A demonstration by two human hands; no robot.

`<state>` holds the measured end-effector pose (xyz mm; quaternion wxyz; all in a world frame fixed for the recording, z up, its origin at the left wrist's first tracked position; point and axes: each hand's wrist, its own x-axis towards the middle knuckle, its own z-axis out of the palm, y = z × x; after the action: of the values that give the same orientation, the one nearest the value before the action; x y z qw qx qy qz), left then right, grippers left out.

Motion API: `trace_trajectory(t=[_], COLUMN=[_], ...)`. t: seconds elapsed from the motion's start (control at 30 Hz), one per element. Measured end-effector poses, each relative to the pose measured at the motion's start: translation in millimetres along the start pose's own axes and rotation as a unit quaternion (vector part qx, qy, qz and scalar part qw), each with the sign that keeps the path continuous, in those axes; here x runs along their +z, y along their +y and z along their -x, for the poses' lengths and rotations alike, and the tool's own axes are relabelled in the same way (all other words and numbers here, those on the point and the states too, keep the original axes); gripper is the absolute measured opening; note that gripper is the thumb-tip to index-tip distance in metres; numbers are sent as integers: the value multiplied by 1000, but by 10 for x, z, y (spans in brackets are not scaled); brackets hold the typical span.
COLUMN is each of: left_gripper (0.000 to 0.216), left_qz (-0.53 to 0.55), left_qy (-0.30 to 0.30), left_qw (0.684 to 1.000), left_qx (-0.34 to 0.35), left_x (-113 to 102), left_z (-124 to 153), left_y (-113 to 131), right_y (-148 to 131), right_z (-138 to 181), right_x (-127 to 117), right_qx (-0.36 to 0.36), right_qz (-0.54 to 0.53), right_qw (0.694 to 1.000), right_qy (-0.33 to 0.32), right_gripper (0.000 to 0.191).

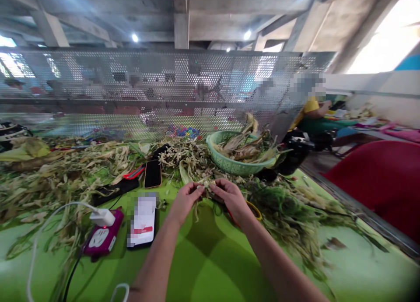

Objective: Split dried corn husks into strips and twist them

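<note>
My left hand (185, 200) and my right hand (230, 196) meet over the green table (210, 258), fingers pinched on a small pale plant piece (205, 185) held between them. Dried leaves and stalks (183, 159) are heaped just beyond my fingers. A yellow ring-shaped object (256, 210) lies under my right wrist. A green plastic basket (238, 162) full of dried husks stands behind my right hand.
Two phones (142, 221) (152, 173) and a purple power strip (102, 238) with a white plug and cable lie at the left. Plant waste (59, 175) covers the table's left and right. A perforated metal screen (164, 87) stands behind. A person in yellow (311, 111) sits far right.
</note>
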<state>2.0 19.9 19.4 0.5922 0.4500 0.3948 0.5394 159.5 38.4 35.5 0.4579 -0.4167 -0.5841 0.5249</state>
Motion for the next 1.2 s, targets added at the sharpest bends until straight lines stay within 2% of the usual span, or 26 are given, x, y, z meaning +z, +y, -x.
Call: trace_trajectory(t=[0.2, 0.27, 0.4, 0.53, 0.6, 0.67, 0.73, 0.8, 0.93, 1.0, 1.1, 1.2], left_gripper=[30, 30, 26, 15, 8, 3, 7, 8, 15, 20, 25, 26], left_qz=[53, 39, -55, -174, -230, -270, -276, -250, -128, -70, -34, -41], left_qy=[-16, 0, 82, 139, 137, 116, 93, 87, 91, 71, 37, 34], left_qw=[998, 999, 993, 964, 944, 926, 922, 935, 981, 992, 997, 997], left_qx=[-14, -2, 70, 143, 193, 237, 254, 236, 118, 73, 53, 52], left_x=[36, 37, 10, 34, 83, 138, 174, 178, 124, 99, 82, 71], left_z=[20, 5, -36, -15, 20, 54, 74, 71, 17, -14, -51, -74], left_y=[14, 0, -22, -27, -21, -13, -5, -6, -46, -80, -132, -170], right_y=[-6, -9, -21, -14, 4, 26, 42, 47, 33, 27, 19, 11], right_z=[11, 9, 9, 23, 26, 22, 15, 7, -1, 0, 7, 15], right_x=[12, 14, 20, 67, 91, 94, 76, 51, 31, 36, 46, 54], right_qx=[33, 32, 1, 3, 2, -4, -4, 4, 12, 5, 2, -1], right_qz=[-65, -75, -46, -22, -26, -26, -23, -25, -26, -25, -33, -36], right_qw=[997, 997, 997, 1000, 1000, 1000, 1000, 999, 999, 999, 999, 999], right_qy=[-29, -13, 55, 3, -14, -1, 17, 29, 43, 39, 31, 24], right_gripper=[36, 36, 36, 36, 37, 38, 38, 39, 42, 41, 40, 40])
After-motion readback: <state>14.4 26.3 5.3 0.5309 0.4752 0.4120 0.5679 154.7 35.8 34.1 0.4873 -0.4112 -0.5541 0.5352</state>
